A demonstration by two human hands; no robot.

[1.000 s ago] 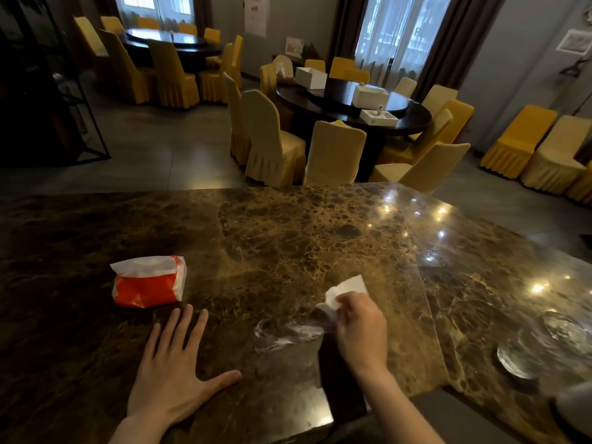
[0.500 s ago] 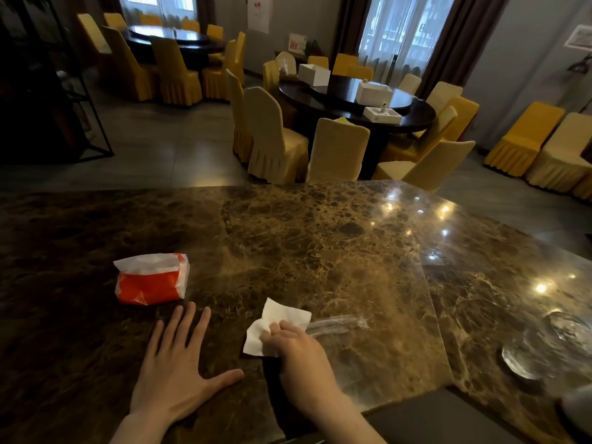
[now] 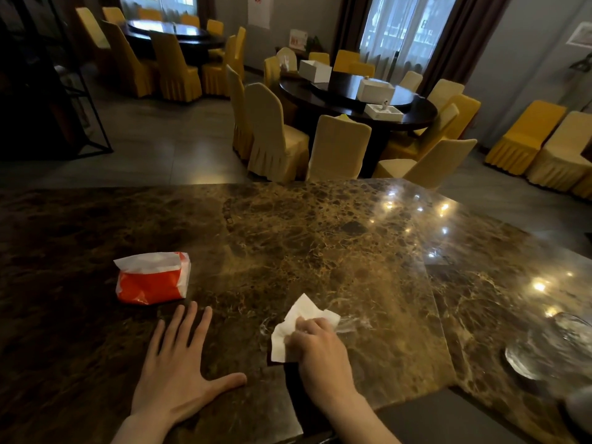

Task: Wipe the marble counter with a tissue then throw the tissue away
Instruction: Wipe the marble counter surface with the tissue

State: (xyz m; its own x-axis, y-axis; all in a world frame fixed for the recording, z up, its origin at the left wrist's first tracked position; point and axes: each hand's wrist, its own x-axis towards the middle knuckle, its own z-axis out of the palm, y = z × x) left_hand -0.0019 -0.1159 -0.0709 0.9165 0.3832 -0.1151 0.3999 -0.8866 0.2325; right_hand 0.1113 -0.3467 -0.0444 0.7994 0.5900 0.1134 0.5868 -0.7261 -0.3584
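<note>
A brown veined marble counter (image 3: 304, 238) fills the lower half of the view. My right hand (image 3: 320, 347) presses a crumpled white tissue (image 3: 294, 322) onto the counter near the front edge. A thin wet streak (image 3: 352, 325) shines just right of the tissue. My left hand (image 3: 179, 366) lies flat on the marble with its fingers spread, left of the tissue and holding nothing. A red and white tissue pack (image 3: 152, 277) lies just beyond the left hand.
A clear glass dish (image 3: 544, 347) sits on the counter at the far right. Beyond the counter stand round dark tables (image 3: 355, 94) ringed by yellow-covered chairs (image 3: 275, 136). A dark metal rack (image 3: 48, 91) stands at the left.
My right hand swept the tissue leftward across the marble, then back a little to the right. The left hand and the tissue pack have stayed in place.
</note>
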